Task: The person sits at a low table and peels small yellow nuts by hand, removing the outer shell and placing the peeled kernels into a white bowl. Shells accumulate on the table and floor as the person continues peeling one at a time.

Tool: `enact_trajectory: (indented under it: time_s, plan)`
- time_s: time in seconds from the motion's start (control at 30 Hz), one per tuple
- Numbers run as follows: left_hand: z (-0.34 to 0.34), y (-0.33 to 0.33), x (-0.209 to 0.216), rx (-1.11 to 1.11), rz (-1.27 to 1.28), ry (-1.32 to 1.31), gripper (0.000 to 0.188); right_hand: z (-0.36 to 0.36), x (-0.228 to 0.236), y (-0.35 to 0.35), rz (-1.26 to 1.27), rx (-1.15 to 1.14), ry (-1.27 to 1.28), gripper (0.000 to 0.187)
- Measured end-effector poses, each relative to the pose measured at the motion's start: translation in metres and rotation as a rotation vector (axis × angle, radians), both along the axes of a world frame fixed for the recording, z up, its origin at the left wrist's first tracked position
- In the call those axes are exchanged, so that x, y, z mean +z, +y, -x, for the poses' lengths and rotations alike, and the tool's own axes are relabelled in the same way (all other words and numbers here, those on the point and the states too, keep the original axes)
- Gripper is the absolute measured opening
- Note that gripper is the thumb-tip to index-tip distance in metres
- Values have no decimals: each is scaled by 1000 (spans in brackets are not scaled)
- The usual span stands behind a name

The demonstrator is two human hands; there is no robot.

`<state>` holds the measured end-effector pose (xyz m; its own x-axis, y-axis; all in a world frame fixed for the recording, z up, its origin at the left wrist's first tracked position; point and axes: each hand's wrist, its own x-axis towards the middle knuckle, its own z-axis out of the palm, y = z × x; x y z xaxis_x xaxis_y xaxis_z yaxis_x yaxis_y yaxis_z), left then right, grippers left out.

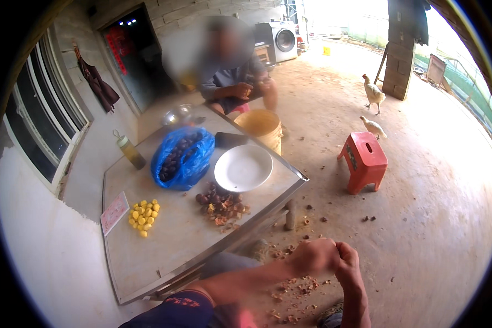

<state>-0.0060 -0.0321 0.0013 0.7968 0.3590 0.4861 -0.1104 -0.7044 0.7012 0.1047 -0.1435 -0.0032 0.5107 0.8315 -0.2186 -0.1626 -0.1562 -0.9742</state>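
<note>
My left hand (314, 256) and my right hand (347, 261) meet off the table's near right edge, above the floor. Fingers are curled closed on both; whatever they hold is hidden between them. On the table (164, 229), a blue plastic bag (198, 164) holds dark brown chestnuts (175, 158). Several peeled yellow chestnuts (144, 214) lie grouped at the left. Nearer my hands is a pile of brown chestnuts and shell pieces (222, 206), beside a white plate (243, 168) with almost nothing on it.
Across the table a seated person (240, 90) works with their hands near a yellow bucket (259, 124). A bottle (129, 151) and metal bowls (179, 114) stand by the wall. Right: a red stool (364, 158) and two chickens (373, 93). Shell bits (298, 290) litter the floor.
</note>
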Motion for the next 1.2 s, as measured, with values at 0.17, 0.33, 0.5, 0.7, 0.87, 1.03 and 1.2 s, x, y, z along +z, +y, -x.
enact_trajectory:
  time_s: [0.17, 0.33, 0.5, 0.7, 0.87, 1.03, 1.2]
  plan:
    - [3, 2, 9, 77, -30, -35, 25, 0, 3, -1, -28, 46, 105, 24]
    - [3, 16, 16, 155, -53, 42, 24, -11, 11, -10, -189, 43, 480, 32]
    - [4, 34, -7, 92, -137, 105, 23, -20, 11, -8, -376, 34, 585, 25]
    - [-10, 20, 7, -48, -64, -87, 38, -26, 9, -12, -417, 39, 643, 20]
    - [-5, 23, 4, -109, -165, -48, 51, -11, 11, -8, -343, 62, 574, 19]
    - [1, 31, -3, -91, -270, -13, 42, -3, 8, -4, -219, 55, 433, 19]
    - [2, 35, 3, -127, -261, -86, 38, -14, -1, -10, -121, 123, 282, 25]
